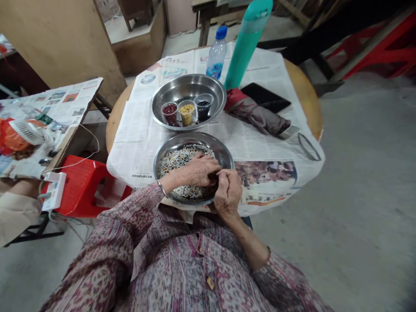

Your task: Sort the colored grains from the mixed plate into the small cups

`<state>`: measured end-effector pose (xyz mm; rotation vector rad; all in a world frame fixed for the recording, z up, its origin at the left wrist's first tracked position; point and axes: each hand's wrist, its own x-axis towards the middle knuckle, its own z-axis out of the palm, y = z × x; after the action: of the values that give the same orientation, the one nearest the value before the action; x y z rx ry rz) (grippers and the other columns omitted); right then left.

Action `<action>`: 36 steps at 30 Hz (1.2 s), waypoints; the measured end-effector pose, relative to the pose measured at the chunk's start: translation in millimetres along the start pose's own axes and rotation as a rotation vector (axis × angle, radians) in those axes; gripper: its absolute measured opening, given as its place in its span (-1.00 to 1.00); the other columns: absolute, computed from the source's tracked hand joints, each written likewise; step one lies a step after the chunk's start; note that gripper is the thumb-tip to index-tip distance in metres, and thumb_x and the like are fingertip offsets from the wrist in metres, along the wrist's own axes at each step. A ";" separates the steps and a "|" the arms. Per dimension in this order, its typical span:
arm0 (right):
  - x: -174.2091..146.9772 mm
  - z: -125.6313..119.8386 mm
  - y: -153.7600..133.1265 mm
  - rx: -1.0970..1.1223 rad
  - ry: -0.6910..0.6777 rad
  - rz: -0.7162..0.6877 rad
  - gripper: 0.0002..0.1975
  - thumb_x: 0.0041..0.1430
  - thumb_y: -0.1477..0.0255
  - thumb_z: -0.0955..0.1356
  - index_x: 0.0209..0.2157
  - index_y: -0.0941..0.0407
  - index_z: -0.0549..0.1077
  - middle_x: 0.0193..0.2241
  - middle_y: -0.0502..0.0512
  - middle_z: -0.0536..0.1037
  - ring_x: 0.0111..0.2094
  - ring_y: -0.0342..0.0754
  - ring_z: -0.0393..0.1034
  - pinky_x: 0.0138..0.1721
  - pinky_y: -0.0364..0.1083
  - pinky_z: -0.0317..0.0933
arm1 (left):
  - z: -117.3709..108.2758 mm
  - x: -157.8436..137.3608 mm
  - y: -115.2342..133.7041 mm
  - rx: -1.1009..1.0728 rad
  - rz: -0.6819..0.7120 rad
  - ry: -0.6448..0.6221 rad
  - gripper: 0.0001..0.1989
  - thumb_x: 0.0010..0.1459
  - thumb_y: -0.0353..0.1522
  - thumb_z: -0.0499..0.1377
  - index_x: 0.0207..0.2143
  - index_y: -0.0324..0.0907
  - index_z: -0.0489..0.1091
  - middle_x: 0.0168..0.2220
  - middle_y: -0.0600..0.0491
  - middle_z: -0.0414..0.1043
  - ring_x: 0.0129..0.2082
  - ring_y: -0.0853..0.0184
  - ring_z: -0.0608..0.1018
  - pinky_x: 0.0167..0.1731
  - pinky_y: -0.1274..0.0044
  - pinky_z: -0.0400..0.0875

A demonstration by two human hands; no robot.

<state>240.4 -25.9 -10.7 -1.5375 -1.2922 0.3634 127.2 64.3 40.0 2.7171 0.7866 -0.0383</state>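
Observation:
In front of me a steel bowl (161,143) holds mixed white, black and yellow grains (177,161). My left hand (202,170) hangs over the grains, its fingers bent and closed toward the right hand. At the bowl's right rim my right hand (228,190) is closed, thumb against curled fingers. The fingertips of both hands meet, and anything pinched there is too small or hidden to name. Just behind stands a wider steel basin (185,83) with three clear cups: one of dark red beans (169,113), one of yellow grains (186,112), one of black beans (203,108).
Newspaper (136,143) covers the round table. At the back stand a blue-capped water bottle (216,54) and a tall teal bottle (247,45). A folded umbrella (256,113), a dark tablet-like device (266,96) and a bracelet-like ring (308,147) lie right. A red stool (76,186) stands left.

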 end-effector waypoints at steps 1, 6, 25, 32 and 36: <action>0.3 -0.2 -0.4 0.002 -0.005 0.006 -0.75 0.37 0.30 0.10 -0.36 0.02 0.27 -0.38 0.12 0.46 -0.27 0.04 0.34 -0.12 0.03 0.21 | -0.9 -5.4 2.0 0.017 0.010 -0.012 -0.90 0.21 -0.35 0.19 -0.23 -0.15 0.46 -0.15 0.02 0.50 -0.04 0.18 0.46 0.12 0.26 0.20; 1.0 -1.5 -1.1 0.013 -0.024 0.000 -0.76 0.35 0.32 0.13 -0.38 0.02 0.29 -0.39 0.12 0.47 -0.27 0.05 0.34 -0.11 0.04 0.17 | -9.7 -46.8 5.6 0.104 -0.041 -0.015 -0.92 0.21 -0.41 0.16 -0.25 -0.15 0.45 -0.19 0.03 0.50 -0.05 0.20 0.44 0.18 0.26 0.11; -0.1 5.6 9.6 0.065 0.065 -0.104 -0.76 0.36 0.33 0.17 -0.37 0.04 0.34 -0.41 0.03 0.46 -0.31 -0.01 0.32 -0.18 -0.01 0.13 | -16.9 -69.5 21.2 -0.096 -0.146 -0.107 -0.90 0.33 -0.38 0.11 -0.22 -0.13 0.43 -0.20 0.07 0.48 -0.19 0.33 0.50 -0.18 0.52 0.36; 0.2 6.0 8.4 0.087 0.078 -0.105 -0.75 0.37 0.31 0.17 -0.37 0.05 0.34 -0.40 0.03 0.46 -0.31 -0.02 0.33 -0.17 0.00 0.15 | -10.4 -26.1 9.7 0.103 -0.201 0.063 -0.52 0.14 -0.30 0.31 0.11 -0.15 0.34 0.15 -0.12 0.26 0.15 0.00 0.31 0.07 0.21 0.33; 0.2 6.2 9.1 0.077 0.070 -0.104 -0.75 0.37 0.30 0.17 -0.38 0.04 0.32 -0.41 0.04 0.45 -0.31 -0.01 0.31 -0.19 -0.01 0.15 | -5.6 -10.3 2.9 0.023 -0.042 -0.044 -0.80 0.20 -0.47 0.16 -0.10 -0.23 0.42 -0.04 -0.06 0.40 -0.01 0.22 0.44 0.04 0.40 0.36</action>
<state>240.6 -21.3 -20.8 -1.4008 -1.2826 0.2872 119.6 58.3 47.3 2.7114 0.8355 -0.1171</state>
